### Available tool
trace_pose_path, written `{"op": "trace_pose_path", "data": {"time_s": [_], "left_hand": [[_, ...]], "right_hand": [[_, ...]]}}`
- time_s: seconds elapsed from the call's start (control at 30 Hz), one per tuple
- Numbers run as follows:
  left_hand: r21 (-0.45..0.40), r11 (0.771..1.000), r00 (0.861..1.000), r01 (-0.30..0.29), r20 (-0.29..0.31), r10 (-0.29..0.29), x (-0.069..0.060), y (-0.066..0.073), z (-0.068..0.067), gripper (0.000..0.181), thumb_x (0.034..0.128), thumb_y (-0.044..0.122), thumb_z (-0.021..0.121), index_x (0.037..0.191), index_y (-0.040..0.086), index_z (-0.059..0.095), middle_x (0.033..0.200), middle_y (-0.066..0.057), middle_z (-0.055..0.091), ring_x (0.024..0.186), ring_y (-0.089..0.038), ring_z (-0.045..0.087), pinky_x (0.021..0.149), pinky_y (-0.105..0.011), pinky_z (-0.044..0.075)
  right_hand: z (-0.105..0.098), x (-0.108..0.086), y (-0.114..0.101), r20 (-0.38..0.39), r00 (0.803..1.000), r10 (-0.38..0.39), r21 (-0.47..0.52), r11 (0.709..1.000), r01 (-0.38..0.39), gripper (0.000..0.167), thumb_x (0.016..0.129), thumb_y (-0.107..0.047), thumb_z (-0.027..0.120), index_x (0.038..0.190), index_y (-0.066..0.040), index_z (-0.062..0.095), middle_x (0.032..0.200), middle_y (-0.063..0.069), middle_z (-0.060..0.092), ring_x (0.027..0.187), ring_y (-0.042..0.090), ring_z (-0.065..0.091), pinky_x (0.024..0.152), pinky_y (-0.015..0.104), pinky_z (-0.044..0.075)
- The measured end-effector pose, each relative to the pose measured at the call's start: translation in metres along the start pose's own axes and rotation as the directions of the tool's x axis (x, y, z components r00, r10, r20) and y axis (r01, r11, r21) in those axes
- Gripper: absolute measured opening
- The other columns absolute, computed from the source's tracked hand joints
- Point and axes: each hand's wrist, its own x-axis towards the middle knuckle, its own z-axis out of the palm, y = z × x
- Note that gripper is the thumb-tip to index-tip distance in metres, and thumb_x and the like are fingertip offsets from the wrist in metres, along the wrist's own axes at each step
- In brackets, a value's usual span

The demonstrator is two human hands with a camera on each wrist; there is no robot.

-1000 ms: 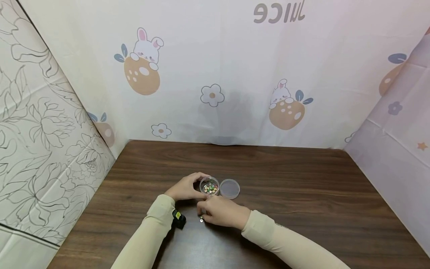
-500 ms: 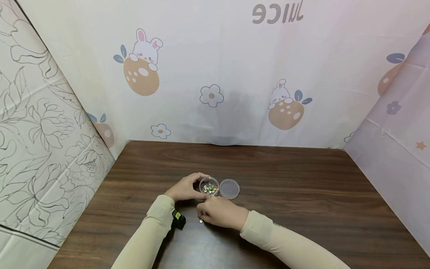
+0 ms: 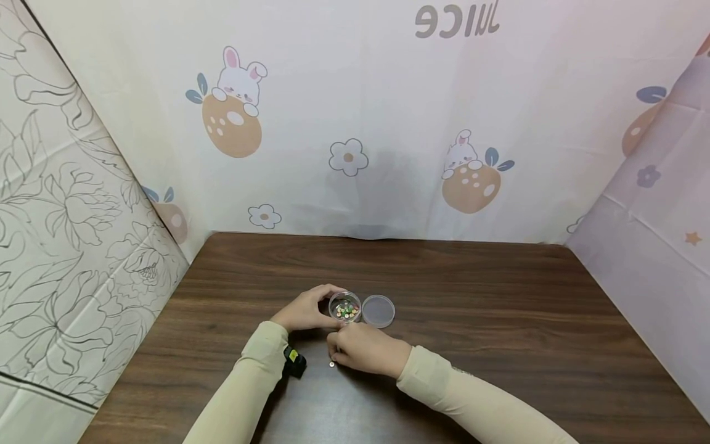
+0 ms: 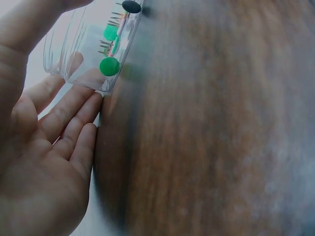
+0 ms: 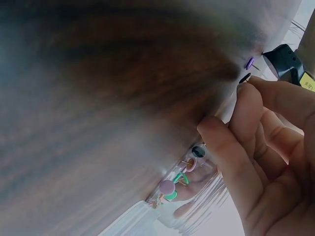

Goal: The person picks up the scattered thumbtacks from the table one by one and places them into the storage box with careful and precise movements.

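In the head view my left hand (image 3: 307,310) holds a round clear plastic box (image 3: 331,301) from its left side, thumb in front and fingers behind. Several thumbtacks lie in it; the left wrist view shows a green thumbtack (image 4: 109,66) and a black-headed one (image 4: 131,6). In front of the box, my right hand (image 3: 368,349) is low at the tabletop. The right wrist view shows its thumb and a fingertip pinching a black thumbtack (image 5: 244,78). Just beyond it a purple thumbtack (image 5: 250,63) lies on the table, point outward.
A round clear lid (image 3: 379,311) lies on the brown wooden table (image 3: 471,296), right of the box. A black wrist camera (image 3: 294,362) sits at my left wrist. Printed cloth (image 3: 355,92) hangs behind the table and at both sides.
A second small tack seen by the right fingertips a second ago is now hidden at them, with one left visible beside. My left hand and the box stay put.
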Motion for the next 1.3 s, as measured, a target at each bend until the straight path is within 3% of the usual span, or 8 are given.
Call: {"op": "trace_pose_path", "data": {"time_s": [0.63,0.9,1.13,1.3], "left_hand": [[0.008,1.0,1.0,-0.004,-0.009,0.004,0.002,-0.002,0.0,0.067,0.08,0.031,0.088,0.138,0.02,0.057,0.122,0.004,0.062,0.112,-0.013,0.058,0.095,-0.038,0.046],[-0.011,1.0,1.0,-0.028,0.002,0.028,0.001,-0.005,-0.001,0.063,0.0827,0.022,0.085,0.139,0.017,0.057,0.126,0.001,0.061,0.115,-0.017,0.057,0.096,-0.04,0.046],[0.005,1.0,1.0,-0.017,0.002,0.017,0.0,-0.002,-0.002,0.063,0.0832,0.023,0.084,0.139,0.014,0.056,0.127,-0.002,0.06,0.115,-0.02,0.056,0.098,-0.044,0.045],[0.007,1.0,1.0,-0.011,-0.006,0.011,0.0,-0.001,-0.001,0.063,0.0827,0.023,0.085,0.138,0.014,0.057,0.125,-0.001,0.06,0.111,-0.016,0.057,0.094,-0.039,0.048]], "right_hand": [[0.0,-0.003,0.008,-0.016,1.0,-0.011,0.097,0.995,0.012,0.017,0.095,-0.011,0.069,0.08,-0.016,0.062,0.073,-0.013,0.056,0.06,-0.006,0.046,0.058,0.011,0.039],[-0.007,-0.003,0.01,-0.095,0.994,-0.059,0.127,0.989,0.071,0.015,0.094,-0.006,0.068,0.082,-0.014,0.064,0.079,-0.01,0.061,0.067,-0.006,0.05,0.063,0.01,0.042],[-0.02,-0.005,0.015,-0.162,0.987,0.011,0.18,0.984,0.019,0.009,0.096,-0.01,0.069,0.087,-0.013,0.065,0.074,-0.01,0.061,0.059,-0.006,0.047,0.057,0.013,0.041],[-0.027,-0.004,0.022,-0.239,0.97,0.051,0.139,0.99,-0.018,0.009,0.095,-0.014,0.07,0.087,-0.015,0.065,0.073,-0.011,0.062,0.059,-0.006,0.049,0.056,0.014,0.043]]}}
